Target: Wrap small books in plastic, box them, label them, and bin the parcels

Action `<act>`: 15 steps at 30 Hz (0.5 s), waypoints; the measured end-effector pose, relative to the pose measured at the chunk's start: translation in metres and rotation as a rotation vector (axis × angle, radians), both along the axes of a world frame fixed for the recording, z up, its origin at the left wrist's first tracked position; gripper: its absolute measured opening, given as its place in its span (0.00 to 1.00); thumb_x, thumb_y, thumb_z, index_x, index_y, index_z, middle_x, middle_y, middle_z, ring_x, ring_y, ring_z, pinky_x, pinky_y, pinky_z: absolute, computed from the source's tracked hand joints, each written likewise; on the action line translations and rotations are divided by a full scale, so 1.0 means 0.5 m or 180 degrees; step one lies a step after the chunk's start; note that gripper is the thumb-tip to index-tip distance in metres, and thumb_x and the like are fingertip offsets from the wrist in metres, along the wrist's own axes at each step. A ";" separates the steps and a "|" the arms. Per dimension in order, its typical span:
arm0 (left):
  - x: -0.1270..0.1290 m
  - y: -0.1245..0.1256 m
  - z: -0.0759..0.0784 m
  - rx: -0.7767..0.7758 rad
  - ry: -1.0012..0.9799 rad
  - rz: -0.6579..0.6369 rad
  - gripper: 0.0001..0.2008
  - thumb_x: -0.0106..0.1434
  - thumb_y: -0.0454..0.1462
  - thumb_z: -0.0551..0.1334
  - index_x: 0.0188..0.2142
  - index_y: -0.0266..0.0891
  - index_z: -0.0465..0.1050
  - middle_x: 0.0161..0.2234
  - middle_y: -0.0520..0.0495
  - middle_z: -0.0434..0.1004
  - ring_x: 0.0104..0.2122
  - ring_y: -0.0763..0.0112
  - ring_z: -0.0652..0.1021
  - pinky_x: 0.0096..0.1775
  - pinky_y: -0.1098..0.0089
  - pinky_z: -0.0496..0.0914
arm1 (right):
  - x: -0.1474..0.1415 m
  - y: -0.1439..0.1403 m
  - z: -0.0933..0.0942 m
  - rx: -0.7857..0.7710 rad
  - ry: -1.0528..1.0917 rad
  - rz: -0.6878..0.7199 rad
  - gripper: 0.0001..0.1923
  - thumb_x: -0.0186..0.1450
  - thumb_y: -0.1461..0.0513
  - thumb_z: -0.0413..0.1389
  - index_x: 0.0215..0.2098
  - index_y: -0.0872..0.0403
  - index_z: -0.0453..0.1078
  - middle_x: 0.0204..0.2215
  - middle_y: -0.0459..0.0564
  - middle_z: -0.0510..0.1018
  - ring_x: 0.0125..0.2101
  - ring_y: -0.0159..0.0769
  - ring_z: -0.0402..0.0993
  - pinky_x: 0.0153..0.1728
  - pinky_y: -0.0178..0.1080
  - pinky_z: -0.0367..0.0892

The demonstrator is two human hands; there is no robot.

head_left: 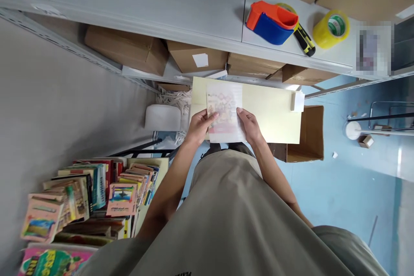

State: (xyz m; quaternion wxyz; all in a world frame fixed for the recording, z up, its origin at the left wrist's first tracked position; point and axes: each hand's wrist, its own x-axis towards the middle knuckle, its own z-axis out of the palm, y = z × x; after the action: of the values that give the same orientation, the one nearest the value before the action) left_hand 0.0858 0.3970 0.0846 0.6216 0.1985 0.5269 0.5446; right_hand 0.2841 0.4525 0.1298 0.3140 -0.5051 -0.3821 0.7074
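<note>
**Two hands hold a wrapped booklet over a pale counter**

While both hands grip it, a thin illustrated booklet (224, 114) in a clear sleeve hovers above the pale yellow counter (271, 114). The left hand (199, 125) pinches its left edge, and the right hand (249, 124) pinches its right edge. The booklet appears already sleeved, though the sleeve looks unsealed. Left of the counter, many more books (93, 200) wait stacked. Beyond it, a tape dispenser (274, 21) sits on a shelf.
</note>
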 end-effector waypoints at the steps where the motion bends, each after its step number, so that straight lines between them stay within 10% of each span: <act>1: -0.004 0.002 -0.010 -0.0026 -0.0092 0.0007 0.36 0.48 0.62 0.86 0.48 0.42 0.87 0.43 0.44 0.92 0.51 0.53 0.89 0.55 0.59 0.83 | -0.006 0.001 -0.007 -0.0069 0.0010 0.0011 0.32 0.61 0.29 0.73 0.35 0.47 0.80 0.37 0.49 0.89 0.46 0.48 0.86 0.46 0.46 0.83; 15: -0.130 0.046 -0.260 -0.1509 0.0575 0.0081 0.25 0.61 0.50 0.78 0.53 0.40 0.87 0.34 0.47 0.85 0.37 0.62 0.85 0.41 0.63 0.81 | -0.128 0.102 -0.294 -0.1100 -0.0365 0.0240 0.26 0.56 0.43 0.77 0.30 0.48 0.72 0.25 0.39 0.71 0.28 0.29 0.65 0.32 0.35 0.67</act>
State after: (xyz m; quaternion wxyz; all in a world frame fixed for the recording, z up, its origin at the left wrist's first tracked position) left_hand 0.0207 0.4198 -0.0456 0.5942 0.0884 0.6958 0.3937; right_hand 0.2201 0.5034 -0.0170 0.1735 -0.5763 -0.2908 0.7438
